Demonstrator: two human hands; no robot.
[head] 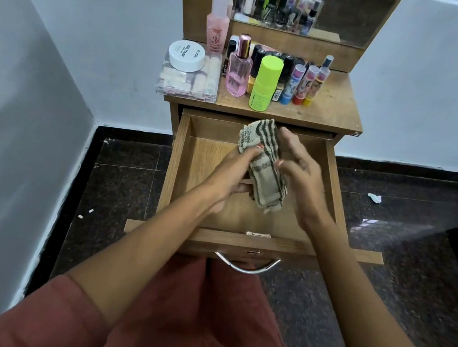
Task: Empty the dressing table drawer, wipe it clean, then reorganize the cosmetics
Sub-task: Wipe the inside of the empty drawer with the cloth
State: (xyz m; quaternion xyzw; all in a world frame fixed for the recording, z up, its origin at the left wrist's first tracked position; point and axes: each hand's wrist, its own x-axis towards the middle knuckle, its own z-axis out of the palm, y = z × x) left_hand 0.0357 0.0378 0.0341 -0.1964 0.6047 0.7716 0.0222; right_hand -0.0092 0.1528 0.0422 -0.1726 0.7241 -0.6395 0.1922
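head view, looking down. drawer [209, 155] of the dressing table [339, 107] pulled fully out toward the person, sitting at frame centre; its wooden floor shows bare wood around the hands. striped cloth [266, 176], beige with dark bands, folded into a thick wad, held above the drawer's middle, long axis running from 11 to 5 o'clock. left hand [233, 174] grips the cloth from its 9 o'clock side, thumb on top, fingers curled underneath. right hand [300, 173] at the cloth's 3 o'clock side, thumb tip against the cloth edge, nearly straight fingers along its upper part; reads as a pinch. metal handle [247, 265] at 6 o'clock of the drawer front, above the person's lap. cosmetics stand on the table top at 12 o'clock of the drawer: green-capped bottle [263, 85] nearest the front edge, pink perfume bottle [238, 75] just beside it at 9 o'clock, three lip balm tubes [306, 83] at its 3 o'clock, dark-capped bottles in a row behind. white jar [186, 55] rests on a clear case [188, 81] at the top's 9 o'clock end, tall pink bottle [216, 29] behind it. mirror [354, 12] at 12 o'clock. white scrap [374, 197] on the dark floor [384, 290], 3 o'clock of the drawer.
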